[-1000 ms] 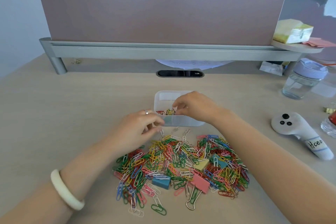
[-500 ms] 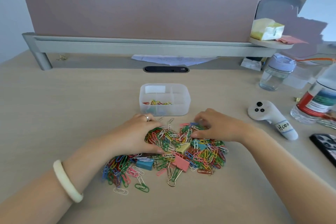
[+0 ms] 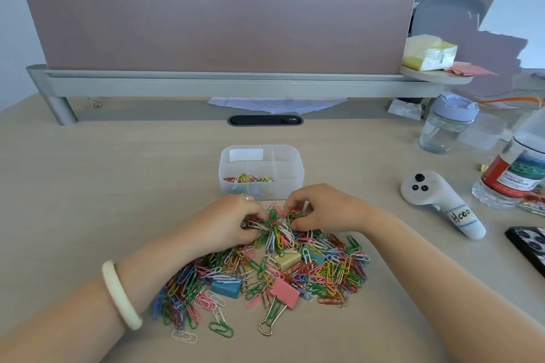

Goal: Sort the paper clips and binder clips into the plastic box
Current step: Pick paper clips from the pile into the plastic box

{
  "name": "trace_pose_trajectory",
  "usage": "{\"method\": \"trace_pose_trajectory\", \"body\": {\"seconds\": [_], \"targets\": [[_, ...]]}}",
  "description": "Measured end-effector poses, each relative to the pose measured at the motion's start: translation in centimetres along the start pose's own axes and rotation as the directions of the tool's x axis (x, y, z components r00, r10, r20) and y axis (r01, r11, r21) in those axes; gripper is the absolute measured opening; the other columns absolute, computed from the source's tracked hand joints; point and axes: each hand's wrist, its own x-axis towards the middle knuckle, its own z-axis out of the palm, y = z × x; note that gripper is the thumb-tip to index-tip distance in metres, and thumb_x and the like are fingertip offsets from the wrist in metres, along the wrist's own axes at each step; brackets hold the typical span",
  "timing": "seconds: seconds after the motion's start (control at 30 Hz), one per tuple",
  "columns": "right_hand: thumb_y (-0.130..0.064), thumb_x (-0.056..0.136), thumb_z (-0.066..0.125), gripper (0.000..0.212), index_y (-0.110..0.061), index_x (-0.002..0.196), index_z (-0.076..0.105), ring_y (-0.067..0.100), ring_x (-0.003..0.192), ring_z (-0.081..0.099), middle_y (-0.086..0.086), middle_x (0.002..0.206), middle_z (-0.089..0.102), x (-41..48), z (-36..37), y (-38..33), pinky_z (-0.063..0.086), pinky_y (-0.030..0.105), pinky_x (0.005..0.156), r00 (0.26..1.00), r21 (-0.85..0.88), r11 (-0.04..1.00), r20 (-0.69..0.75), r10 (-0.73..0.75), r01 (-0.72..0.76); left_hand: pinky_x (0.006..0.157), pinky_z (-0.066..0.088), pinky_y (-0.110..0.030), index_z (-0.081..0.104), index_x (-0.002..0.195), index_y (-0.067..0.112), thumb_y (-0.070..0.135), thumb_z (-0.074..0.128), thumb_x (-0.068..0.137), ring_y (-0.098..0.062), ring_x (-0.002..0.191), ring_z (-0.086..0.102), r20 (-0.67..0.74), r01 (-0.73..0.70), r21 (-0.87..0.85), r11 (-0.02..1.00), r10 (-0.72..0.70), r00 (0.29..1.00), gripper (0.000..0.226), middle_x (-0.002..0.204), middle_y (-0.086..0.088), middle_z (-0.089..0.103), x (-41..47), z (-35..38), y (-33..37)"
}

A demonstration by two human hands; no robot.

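A heap of coloured paper clips [image 3: 330,271] lies on the desk in front of me. Among them are a blue binder clip [image 3: 226,288], a pink binder clip [image 3: 283,293] and a yellow binder clip [image 3: 290,259]. Behind the heap stands the clear plastic box [image 3: 290,177] with dividers; its front left compartment holds several paper clips. My left hand [image 3: 227,224] and my right hand [image 3: 324,209] meet at the heap's far edge, both pinching one tangled bunch of paper clips [image 3: 277,230] lifted just above the pile.
A white controller [image 3: 436,200] lies to the right, with a labelled water bottle [image 3: 513,174], a lidded glass jar [image 3: 445,124] and a dark phone [image 3: 528,247] further right. A pink desk divider [image 3: 206,23] stands on a grey rail at the back.
My hands left the box, dropped onto the pile apart, then came together at its far edge and gathered up a bunch of paper clips.
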Motion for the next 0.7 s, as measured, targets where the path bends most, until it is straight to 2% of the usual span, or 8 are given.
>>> {"method": "trace_pose_trajectory", "body": {"seconds": [0.07, 0.13, 0.23, 0.33, 0.43, 0.53, 0.6, 0.7], "targets": [[-0.020, 0.077, 0.067, 0.019, -0.027, 0.094, 0.065, -0.004, 0.065, 0.049, -0.010, 0.084, 0.056, 0.1, -0.1, 0.2, 0.038, 0.006, 0.059, 1.000, 0.045, 0.999, 0.004, -0.005, 0.005, 0.063, 0.034, -0.007, 0.065, 0.102, 0.023, 0.018, 0.065, 0.077, 0.003, 0.076, 0.051, -0.030, 0.000, -0.046, 0.999, -0.002, 1.000, 0.025, 0.086, 0.015, 0.054, 0.2, 0.1, -0.2], [-0.019, 0.077, 0.068, 0.016, -0.030, 0.088, 0.065, -0.002, 0.064, 0.053, -0.009, 0.085, 0.059, 0.3, -0.2, 0.4, 0.039, 0.009, 0.062, 1.000, 0.110, 0.994, 0.004, -0.014, 0.014, 0.058, 0.034, -0.007, 0.067, 0.099, 0.024, 0.016, 0.067, 0.076, 0.006, 0.066, 0.048, -0.052, 0.029, -0.105, 0.994, -0.035, 0.998, 0.024, 0.074, 0.020, 0.051, 0.2, 0.2, -0.6], [-0.018, 0.077, 0.069, 0.012, -0.022, 0.088, 0.068, -0.006, 0.061, 0.055, 0.002, 0.092, 0.067, 0.4, -0.4, 0.5, 0.044, 0.010, 0.065, 1.000, 0.202, 0.979, -0.007, -0.027, 0.028, 0.059, 0.038, -0.013, 0.069, 0.088, 0.026, 0.018, 0.073, 0.073, 0.009, 0.063, 0.052, -0.097, 0.069, -0.239, 0.969, -0.095, 0.991, 0.017, 0.070, 0.015, 0.056, 0.1, 0.4, -1.6], [-0.015, 0.076, 0.071, 0.016, -0.012, 0.092, 0.069, 0.000, 0.067, 0.060, 0.002, 0.089, 0.069, 0.4, -0.8, 0.5, 0.050, 0.024, 0.077, 0.999, 0.303, 0.953, -0.037, -0.015, 0.026, 0.063, 0.046, -0.023, 0.068, 0.082, 0.030, 0.022, 0.074, 0.071, 0.000, 0.063, 0.056, -0.125, 0.086, -0.320, 0.943, -0.132, 0.983, 0.015, 0.076, 0.008, 0.063, -0.1, 0.5, -1.8], [-0.013, 0.076, 0.071, 0.014, -0.012, 0.090, 0.068, 0.013, 0.070, 0.063, -0.004, 0.083, 0.065, 0.5, -1.5, 0.3, 0.050, 0.019, 0.070, 0.997, 0.395, 0.918, -0.073, -0.004, 0.033, 0.066, 0.048, -0.022, 0.068, 0.083, 0.031, 0.022, 0.073, 0.072, -0.005, 0.068, 0.059, -0.130, 0.079, -0.336, 0.938, -0.129, 0.983, 0.015, 0.079, 0.009, 0.064, -0.2, 0.6, -1.3], [-0.008, 0.077, 0.069, 0.013, -0.009, 0.090, 0.067, 0.010, 0.064, 0.061, 0.001, 0.082, 0.063, 1.0, -2.4, -0.6, 0.048, 0.012, 0.061, 0.992, 0.439, 0.895, -0.125, -0.025, 0.078, 0.057, 0.042, -0.011, 0.066, 0.082, 0.034, 0.019, 0.072, 0.075, 0.001, 0.059, 0.057, -0.110, 0.055, -0.338, 0.940, -0.098, 0.989, 0.018, 0.072, 0.012, 0.060, -0.4, 0.8, -0.8], [-0.005, 0.079, 0.067, 0.011, -0.006, 0.090, 0.066, 0.007, 0.060, 0.063, 0.007, 0.081, 0.062, 2.0, -3.1, -1.6, 0.049, 0.014, 0.054, 0.989, 0.481, 0.870, -0.144, -0.041, 0.106, 0.056, 0.037, -0.007, 0.069, 0.089, 0.027, 0.019, 0.071, 0.076, 0.010, 0.059, 0.054, -0.111, 0.041, -0.308, 0.951, -0.078, 0.991, 0.016, 0.069, 0.016, 0.057, -0.5, 0.9, -0.6], [-0.005, 0.080, 0.065, 0.010, -0.009, 0.089, 0.066, 0.014, 0.065, 0.063, 0.009, 0.083, 0.062, 4.3, -3.6, -3.0, 0.054, 0.019, 0.053, 0.982, 0.479, 0.867, -0.183, -0.051, 0.134, 0.058, 0.035, -0.006, 0.069, 0.091, 0.023, 0.018, 0.070, 0.076, 0.015, 0.065, 0.051, -0.128, 0.010, -0.288, 0.957, -0.048, 0.991, 0.015, 0.070, 0.022, 0.053, -0.6, 0.7, -0.3]]}}
